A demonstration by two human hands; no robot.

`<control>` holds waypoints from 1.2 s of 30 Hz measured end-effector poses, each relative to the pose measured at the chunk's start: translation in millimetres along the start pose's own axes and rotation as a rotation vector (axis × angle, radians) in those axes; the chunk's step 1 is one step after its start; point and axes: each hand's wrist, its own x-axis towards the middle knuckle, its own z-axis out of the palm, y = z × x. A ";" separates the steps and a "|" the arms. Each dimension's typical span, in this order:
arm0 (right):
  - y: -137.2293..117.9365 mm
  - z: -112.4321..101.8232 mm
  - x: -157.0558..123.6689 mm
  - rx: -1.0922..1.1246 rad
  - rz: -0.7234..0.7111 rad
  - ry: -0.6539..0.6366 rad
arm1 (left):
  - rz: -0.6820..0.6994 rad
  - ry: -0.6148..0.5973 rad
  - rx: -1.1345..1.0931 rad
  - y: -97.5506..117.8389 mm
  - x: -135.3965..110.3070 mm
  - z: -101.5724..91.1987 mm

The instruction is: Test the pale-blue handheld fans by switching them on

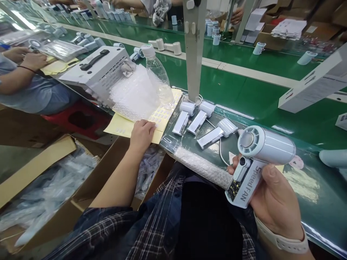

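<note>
My right hand (pixel 279 195) grips a light blue handheld fan (pixel 279 144) by its handle, which is marked "Speed FAN". The fan's round grille faces left, and circuitry shows in the handle's open side. To the left, my left hand (pixel 142 135) rests on the edge of a yellow sheet of small pale stickers (pixel 165 119). Its fingers are bent and close together, their tips against the sheet; whether a sticker is pinched there is too small to tell. Between the hands, several more fans (pixel 210 137) lie on the dark bench mat, with a white cable beside them.
A bubble-wrap roll (pixel 203 168) lies along the bench's front edge. Beyond the stickers stand a clear plastic bottle (pixel 158 72) and a white metal box (pixel 100 68). A grey post (pixel 193 50) rises before the green conveyor (pixel 238 90). Cardboard boxes (pixel 89 180) hold plastic bags below. A co-worker's arm (pixel 21 76) is at left.
</note>
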 end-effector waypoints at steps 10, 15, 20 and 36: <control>7.4 -11.0 0.0 0.083 -0.089 -0.189 | -0.105 0.092 -0.192 32.0 -2.1 -14.1; 8.5 -7.9 2.2 0.120 -0.056 -0.208 | 0.097 0.070 -1.166 124.6 -37.7 -44.7; 7.8 -3.2 -0.7 0.147 -0.029 -0.134 | 0.599 -0.141 -1.497 210.9 -67.8 -57.5; 20.7 -2.8 1.1 0.107 -0.050 -0.179 | 0.651 -0.377 -1.525 243.7 -80.7 -37.5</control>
